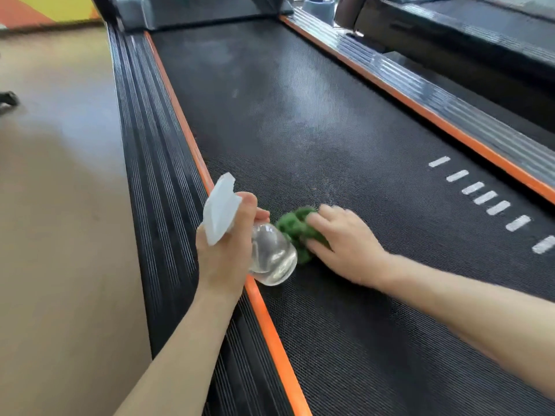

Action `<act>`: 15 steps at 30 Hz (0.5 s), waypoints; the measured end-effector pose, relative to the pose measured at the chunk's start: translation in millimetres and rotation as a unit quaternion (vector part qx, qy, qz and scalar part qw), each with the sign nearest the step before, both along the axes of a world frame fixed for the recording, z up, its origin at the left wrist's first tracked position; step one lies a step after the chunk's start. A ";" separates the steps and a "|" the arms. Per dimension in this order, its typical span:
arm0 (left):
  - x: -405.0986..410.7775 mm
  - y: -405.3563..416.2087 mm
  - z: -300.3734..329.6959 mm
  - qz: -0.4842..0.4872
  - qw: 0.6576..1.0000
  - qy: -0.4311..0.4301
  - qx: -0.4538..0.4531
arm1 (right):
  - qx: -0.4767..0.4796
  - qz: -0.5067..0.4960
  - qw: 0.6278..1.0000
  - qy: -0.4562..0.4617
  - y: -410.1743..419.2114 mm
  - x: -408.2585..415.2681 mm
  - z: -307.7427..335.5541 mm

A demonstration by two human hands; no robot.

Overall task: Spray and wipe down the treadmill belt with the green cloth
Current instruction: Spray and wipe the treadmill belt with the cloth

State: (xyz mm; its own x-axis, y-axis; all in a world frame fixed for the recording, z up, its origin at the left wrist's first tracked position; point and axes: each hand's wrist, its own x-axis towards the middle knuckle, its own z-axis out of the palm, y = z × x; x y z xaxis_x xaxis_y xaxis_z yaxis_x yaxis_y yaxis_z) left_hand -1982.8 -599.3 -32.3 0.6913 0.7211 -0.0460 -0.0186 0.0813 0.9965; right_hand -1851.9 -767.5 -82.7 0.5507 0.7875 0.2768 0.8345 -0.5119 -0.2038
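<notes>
Both hands are busy at the left side of the treadmill belt (315, 115). The left hand (223, 250) grips the neck of a clear spray bottle (271, 255), fingers curled round it just under the white trigger head (219, 207); the bottle hangs over the orange strip (264, 319) at the belt's left edge, its nozzle aimed up the belt. The right hand (345, 241) presses on the green cloth (295, 228), fingers bent over the bunched fabric and holding it flat against the belt, just beside the bottle.

Past the hands, the belt's middle carries a pale, hazy sheen that reads as spray mist or a damp film, running toward the far end. White dashes (483, 198) mark the belt near its right edge, beyond which lies the ribbed right side rail (420, 85).

My judgement is that spraying is at least partly done and wiping is under way at the near left part. The far stretch and the right side look still to be wiped, and the bottle may be needed again.
</notes>
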 end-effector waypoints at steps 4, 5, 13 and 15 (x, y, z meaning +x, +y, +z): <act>1.4 -1.7 1.0 0.003 1.000 -0.011 0.003 | -0.049 0.122 0.991 0.008 -76.9 -38.4 9.5; 2.4 -2.7 1.5 0.004 1.000 -0.015 0.005 | -0.061 0.153 0.986 -0.001 -76.3 -31.1 12.6; 3.7 -2.6 -4.1 0.006 1.000 -0.015 0.017 | -0.013 -0.115 0.993 -0.003 50.0 142.5 1.0; 3.3 -0.8 -3.8 0.006 1.000 -0.013 0.016 | -0.025 -0.167 0.986 -0.004 61.0 145.0 1.4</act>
State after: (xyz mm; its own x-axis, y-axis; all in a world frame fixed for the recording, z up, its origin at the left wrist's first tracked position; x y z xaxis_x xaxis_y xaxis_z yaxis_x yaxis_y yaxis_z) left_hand -1979.5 -600.1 -36.0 0.6837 0.7298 -0.0048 -0.0456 0.0493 0.9977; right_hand -1706.9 -706.5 -81.3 0.7800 0.5747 0.2474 0.6185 -0.7682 -0.1653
